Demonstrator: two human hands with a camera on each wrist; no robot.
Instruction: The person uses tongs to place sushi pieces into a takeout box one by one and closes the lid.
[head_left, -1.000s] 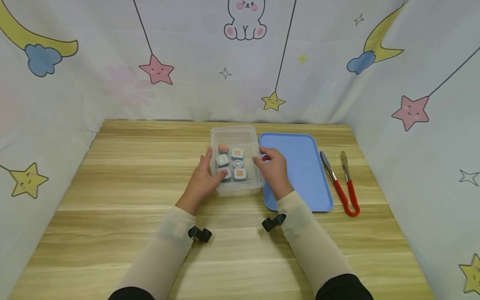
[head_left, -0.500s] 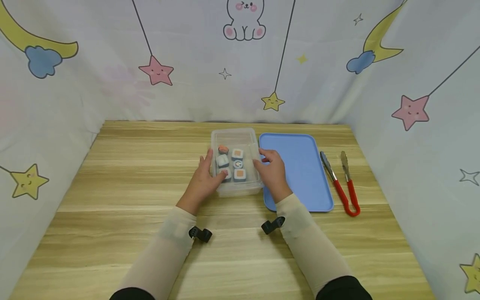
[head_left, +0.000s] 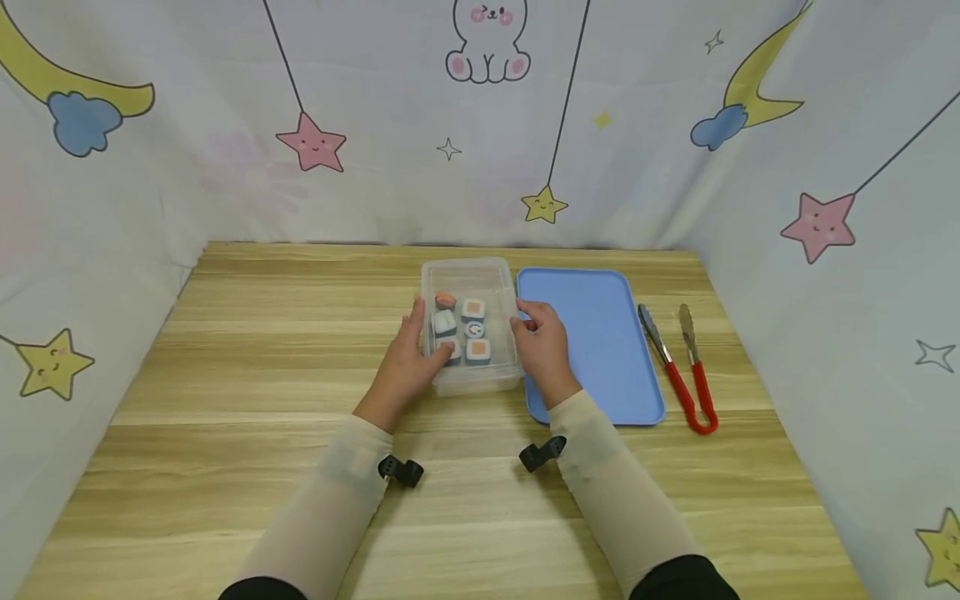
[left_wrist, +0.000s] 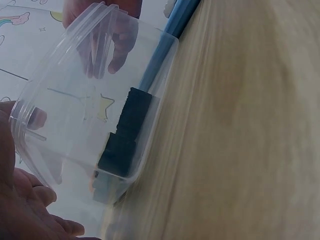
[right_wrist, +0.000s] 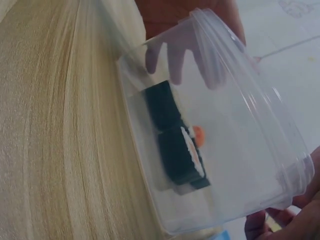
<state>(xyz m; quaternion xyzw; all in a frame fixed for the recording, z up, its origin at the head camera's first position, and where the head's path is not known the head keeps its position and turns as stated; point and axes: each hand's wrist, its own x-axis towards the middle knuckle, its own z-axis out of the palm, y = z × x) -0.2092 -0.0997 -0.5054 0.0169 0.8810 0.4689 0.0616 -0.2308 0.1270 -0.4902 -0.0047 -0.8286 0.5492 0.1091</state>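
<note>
A clear plastic container (head_left: 480,385) stands in the middle of the table with its translucent lid (head_left: 491,283) over it. Several sushi pieces (head_left: 477,351) show through the lid, rice-white with orange or pink centres; the wrist views show their dark sides low in the container. My left hand (head_left: 402,363) holds the container's left side, thumb over the lid and fingers along the wall. At the right rim, my right hand (head_left: 546,348) grips the edge with bent fingers and thumb. Both rims run close together in the right wrist view, near the right hand's fingers (right_wrist: 295,220).
A blue tray (head_left: 600,358) lies right beside the container, partly behind the right hand. Farther right, tongs (head_left: 701,392) with red handles lie spread on the wooden table (head_left: 285,333). A white printed curtain (head_left: 390,200) closes off the back and sides.
The lid's far edge has come down slightly toward me since one second ago. The right thumb has drawn slightly to the right at the rim; the left hand keeps its place.
</note>
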